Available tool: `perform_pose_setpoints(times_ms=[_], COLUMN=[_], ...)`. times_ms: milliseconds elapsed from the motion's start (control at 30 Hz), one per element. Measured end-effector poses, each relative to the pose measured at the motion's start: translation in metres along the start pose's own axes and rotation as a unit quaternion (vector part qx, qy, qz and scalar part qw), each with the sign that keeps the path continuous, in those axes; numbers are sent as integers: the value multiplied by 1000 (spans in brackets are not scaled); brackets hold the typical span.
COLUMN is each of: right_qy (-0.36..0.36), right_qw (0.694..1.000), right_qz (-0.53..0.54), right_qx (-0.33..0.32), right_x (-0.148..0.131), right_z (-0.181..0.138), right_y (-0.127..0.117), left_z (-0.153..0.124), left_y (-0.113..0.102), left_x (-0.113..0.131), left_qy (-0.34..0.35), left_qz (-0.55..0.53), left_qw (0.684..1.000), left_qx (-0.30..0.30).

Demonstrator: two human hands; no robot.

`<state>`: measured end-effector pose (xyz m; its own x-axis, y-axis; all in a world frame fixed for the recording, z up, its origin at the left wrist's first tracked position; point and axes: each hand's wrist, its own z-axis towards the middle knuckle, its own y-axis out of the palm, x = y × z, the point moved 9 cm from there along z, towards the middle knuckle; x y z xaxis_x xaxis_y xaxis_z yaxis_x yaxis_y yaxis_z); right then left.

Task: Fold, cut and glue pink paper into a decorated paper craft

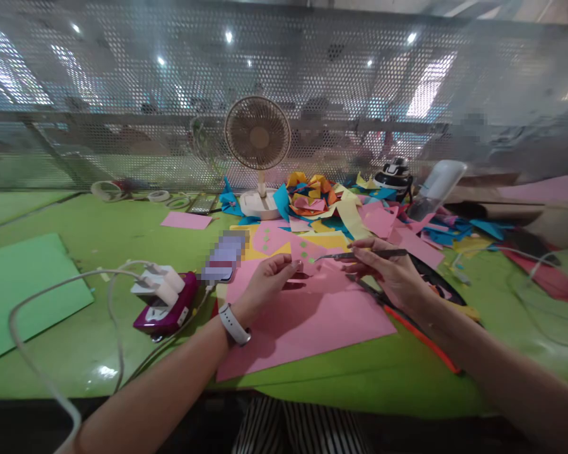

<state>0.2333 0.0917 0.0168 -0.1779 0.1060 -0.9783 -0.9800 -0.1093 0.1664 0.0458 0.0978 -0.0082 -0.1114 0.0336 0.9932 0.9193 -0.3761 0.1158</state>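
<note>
My left hand [273,275], with a white band [233,324] on the wrist, is pinched closed above a large pink sheet [307,328]. What its fingertips hold, if anything, is too small to make out. My right hand [388,271] is closed around dark tweezers [378,254], whose tips point left toward the left fingertips. Small green paper dots [303,244] lie on pink paper just beyond the tips. Yellow paper [329,239] shows around that pink piece. Beneath my right forearm lies a tool with an orange handle [423,340]; its dark front end rests on the pink sheet.
Left of the sheet are a phone [224,255] on a cable and a purple power strip [163,318] with white chargers [158,287]. Green sheets [33,290] lie far left. A fan [258,133], coloured paper scraps [307,198] and a perforated metal screen [170,94] stand behind.
</note>
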Motion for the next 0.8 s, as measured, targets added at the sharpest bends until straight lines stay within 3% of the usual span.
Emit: perform_pose_setpoints(times_ms=[800], right_qy=[-9], right_qw=[999], right_qz=[-36], right_qx=[10], right_x=[-1], right_z=[-1], right_y=[1], left_z=[-2], left_y=[2], left_x=[-4], left_qy=[-27], left_qz=[-51], left_qw=[998], left_qx=[-2])
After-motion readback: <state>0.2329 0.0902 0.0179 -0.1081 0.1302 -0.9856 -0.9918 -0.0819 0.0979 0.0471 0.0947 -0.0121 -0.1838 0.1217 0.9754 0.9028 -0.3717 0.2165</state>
